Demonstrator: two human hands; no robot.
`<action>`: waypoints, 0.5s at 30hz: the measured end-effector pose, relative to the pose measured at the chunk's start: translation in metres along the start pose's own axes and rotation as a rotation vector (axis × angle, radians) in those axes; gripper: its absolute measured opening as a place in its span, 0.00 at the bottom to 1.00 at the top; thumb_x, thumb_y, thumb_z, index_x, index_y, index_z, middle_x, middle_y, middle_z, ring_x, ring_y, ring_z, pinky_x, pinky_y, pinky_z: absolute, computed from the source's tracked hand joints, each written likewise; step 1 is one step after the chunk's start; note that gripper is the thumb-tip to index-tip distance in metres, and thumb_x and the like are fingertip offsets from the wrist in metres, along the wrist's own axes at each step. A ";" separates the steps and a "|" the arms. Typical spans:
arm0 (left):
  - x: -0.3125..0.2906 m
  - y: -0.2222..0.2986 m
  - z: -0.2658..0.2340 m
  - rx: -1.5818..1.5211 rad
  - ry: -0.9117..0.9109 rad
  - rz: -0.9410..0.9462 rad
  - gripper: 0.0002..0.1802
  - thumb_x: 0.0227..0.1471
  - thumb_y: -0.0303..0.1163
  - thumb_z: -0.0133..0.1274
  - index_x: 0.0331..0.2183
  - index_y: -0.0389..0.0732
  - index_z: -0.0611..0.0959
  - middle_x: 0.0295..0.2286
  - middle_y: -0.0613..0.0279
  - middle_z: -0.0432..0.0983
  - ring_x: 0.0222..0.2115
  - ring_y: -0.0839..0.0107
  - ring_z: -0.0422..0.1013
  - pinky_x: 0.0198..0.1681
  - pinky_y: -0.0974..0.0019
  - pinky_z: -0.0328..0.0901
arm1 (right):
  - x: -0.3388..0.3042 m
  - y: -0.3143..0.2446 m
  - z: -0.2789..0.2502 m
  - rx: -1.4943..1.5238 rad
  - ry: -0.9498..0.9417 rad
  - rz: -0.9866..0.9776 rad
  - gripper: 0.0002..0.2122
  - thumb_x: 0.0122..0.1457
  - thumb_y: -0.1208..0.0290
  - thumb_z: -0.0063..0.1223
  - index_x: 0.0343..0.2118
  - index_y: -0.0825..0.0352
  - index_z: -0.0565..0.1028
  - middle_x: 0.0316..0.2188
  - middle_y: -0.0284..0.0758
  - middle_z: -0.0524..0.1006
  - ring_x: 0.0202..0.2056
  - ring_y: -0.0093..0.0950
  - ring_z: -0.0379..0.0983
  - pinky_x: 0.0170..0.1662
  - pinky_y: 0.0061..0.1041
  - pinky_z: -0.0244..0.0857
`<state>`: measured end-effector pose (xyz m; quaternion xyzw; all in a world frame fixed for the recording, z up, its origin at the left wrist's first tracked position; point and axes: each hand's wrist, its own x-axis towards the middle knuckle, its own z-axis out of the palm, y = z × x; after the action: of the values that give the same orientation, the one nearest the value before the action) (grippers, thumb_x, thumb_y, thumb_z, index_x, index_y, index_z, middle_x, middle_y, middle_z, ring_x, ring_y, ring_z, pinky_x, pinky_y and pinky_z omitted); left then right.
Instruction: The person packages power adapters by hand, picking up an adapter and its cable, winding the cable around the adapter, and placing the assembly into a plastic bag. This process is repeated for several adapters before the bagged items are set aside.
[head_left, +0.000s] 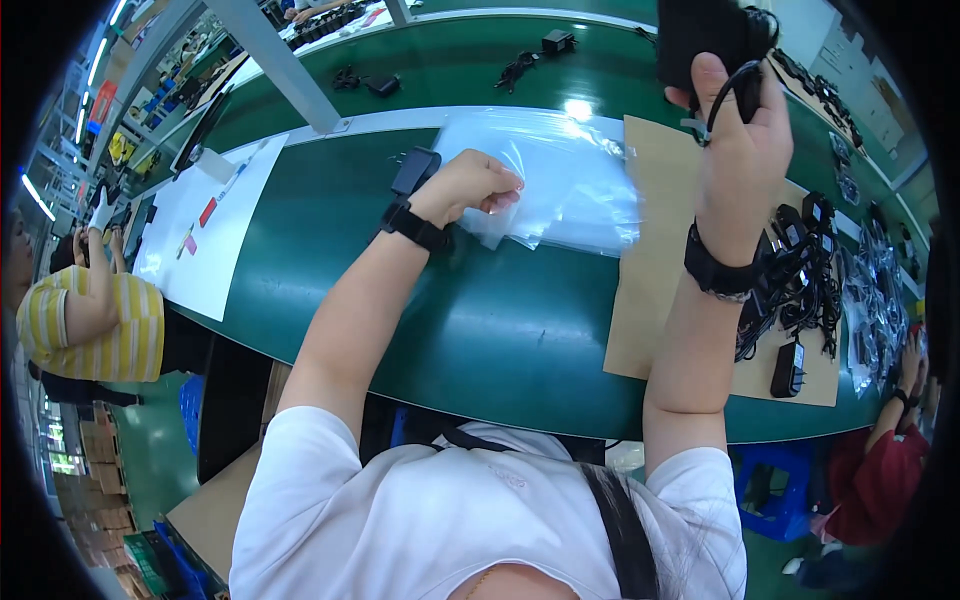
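My left hand (472, 186) pinches the edge of a clear plastic bag on a stack of clear plastic bags (580, 190). Just beside its wrist is a black plug adapter (415, 171) with metal prongs. Raised at the upper right, my right hand (745, 125) is closed around a black power adapter (700, 40) and its looped cable. The frame's top edge cuts off part of this adapter. Below the right hand, a brown cardboard sheet (640, 300) lies on the green table. On its right side is a pile of black adapters with cables (800, 265).
Bagged adapters (872, 300) lie at the right, near a person in red (880, 470). At left, a white sheet (205, 245) bears pens; a person in yellow stripes (95, 320) is beyond. Across a metal rail, adapters (520, 70) lie on a green surface. A grey post (275, 60) rises there.
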<state>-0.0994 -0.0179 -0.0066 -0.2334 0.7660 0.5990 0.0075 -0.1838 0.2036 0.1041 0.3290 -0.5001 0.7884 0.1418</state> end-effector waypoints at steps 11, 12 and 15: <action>-0.044 -0.013 0.024 0.344 0.435 0.405 0.22 0.28 0.42 0.67 0.15 0.37 0.73 0.17 0.53 0.71 0.21 0.58 0.70 0.25 0.62 0.63 | -0.059 0.078 0.053 0.432 -0.259 1.042 0.16 0.55 0.63 0.52 0.39 0.72 0.69 0.29 0.37 0.74 0.31 0.31 0.73 0.36 0.34 0.71; -0.046 -0.014 0.024 0.348 0.435 0.449 0.21 0.30 0.42 0.66 0.16 0.36 0.74 0.17 0.53 0.71 0.20 0.58 0.70 0.24 0.63 0.63 | -0.063 0.084 0.053 0.326 -0.263 0.937 0.16 0.55 0.64 0.52 0.39 0.72 0.69 0.29 0.36 0.74 0.31 0.28 0.73 0.35 0.29 0.69; -0.050 -0.016 0.007 0.266 0.478 0.451 0.19 0.34 0.41 0.64 0.18 0.36 0.75 0.14 0.54 0.71 0.17 0.63 0.69 0.22 0.65 0.63 | -0.064 0.096 0.056 -0.124 -0.266 0.573 0.15 0.56 0.64 0.51 0.40 0.72 0.69 0.29 0.32 0.74 0.30 0.21 0.72 0.32 0.17 0.64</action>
<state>-0.0507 0.0033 -0.0081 -0.1889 0.8496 0.4091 -0.2742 -0.1682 0.1166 0.0111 0.2655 -0.6335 0.7145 -0.1329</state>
